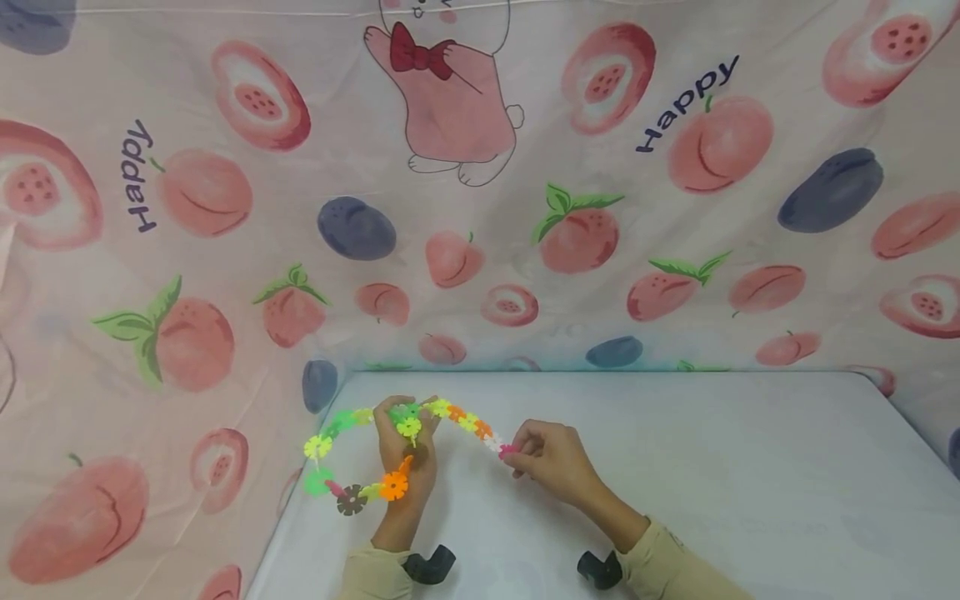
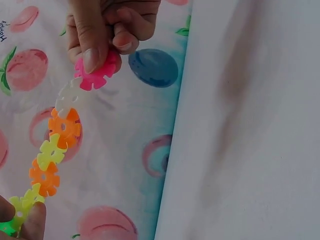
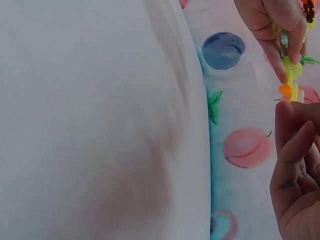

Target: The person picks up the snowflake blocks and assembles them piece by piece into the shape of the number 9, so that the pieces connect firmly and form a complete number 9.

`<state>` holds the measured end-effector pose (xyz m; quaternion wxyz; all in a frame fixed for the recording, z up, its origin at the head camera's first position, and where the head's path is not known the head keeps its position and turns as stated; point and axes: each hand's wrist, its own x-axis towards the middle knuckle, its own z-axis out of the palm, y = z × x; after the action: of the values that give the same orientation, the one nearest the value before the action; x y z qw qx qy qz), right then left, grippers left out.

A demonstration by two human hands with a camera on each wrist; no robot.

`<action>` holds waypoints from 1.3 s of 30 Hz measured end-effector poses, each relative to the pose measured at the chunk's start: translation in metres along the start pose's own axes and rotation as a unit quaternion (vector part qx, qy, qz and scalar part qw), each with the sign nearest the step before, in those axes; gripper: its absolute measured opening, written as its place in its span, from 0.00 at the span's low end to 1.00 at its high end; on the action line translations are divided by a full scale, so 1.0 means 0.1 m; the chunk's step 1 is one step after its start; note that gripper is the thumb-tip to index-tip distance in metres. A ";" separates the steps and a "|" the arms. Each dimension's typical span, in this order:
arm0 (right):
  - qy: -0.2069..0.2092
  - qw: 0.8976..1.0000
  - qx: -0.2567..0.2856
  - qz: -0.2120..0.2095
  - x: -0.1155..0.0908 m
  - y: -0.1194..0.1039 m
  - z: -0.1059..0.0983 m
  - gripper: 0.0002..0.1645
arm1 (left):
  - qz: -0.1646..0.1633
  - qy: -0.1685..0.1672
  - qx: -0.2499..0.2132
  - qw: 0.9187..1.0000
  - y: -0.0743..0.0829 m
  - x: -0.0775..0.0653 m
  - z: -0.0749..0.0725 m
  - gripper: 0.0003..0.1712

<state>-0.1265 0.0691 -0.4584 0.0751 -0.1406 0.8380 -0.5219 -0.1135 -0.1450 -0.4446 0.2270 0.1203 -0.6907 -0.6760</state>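
A chain of interlocking plastic snowflake discs (image 1: 469, 422) stretches between the two hands, held up over the table. My left hand (image 1: 392, 442) grips it partway along, and a long section loops round to the left and back across the wrist. In that loop are green, yellow, dark brown and orange discs (image 1: 394, 486). At the chain's right end, my right hand (image 1: 553, 458) pinches a pink disc (image 2: 96, 75) between thumb and fingers. A white disc (image 2: 68, 98) joins the pink one, followed by alternating orange and yellow discs toward the left fingertips (image 2: 34, 220).
A white table (image 1: 712, 467) lies under both hands. Behind it and on the left hangs a pink cloth (image 1: 480, 208) printed with peaches, plums and a rabbit. Black curved pieces (image 1: 431, 567) sit by each wrist, near the beige sleeves (image 1: 678, 562).
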 end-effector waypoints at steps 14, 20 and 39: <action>0.047 0.998 -0.031 0.007 0.01 0.02 0.03 0.11 | -0.013 -0.012 -0.020 1.000 0.03 -0.04 0.00 0.20; 0.060 0.998 -0.034 0.009 0.01 0.01 0.02 0.11 | -0.020 -0.016 -0.003 1.000 0.02 -0.05 0.01 0.20; -0.164 0.985 0.029 0.040 -0.05 0.25 -0.24 0.14 | 0.004 -0.189 -0.041 0.981 -0.16 0.10 -0.10 0.27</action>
<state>-0.1320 0.1014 -0.4705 0.2360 -0.1885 0.8036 -0.5128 -0.1194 -0.1597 -0.4588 0.1000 -0.0220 -0.6932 -0.7134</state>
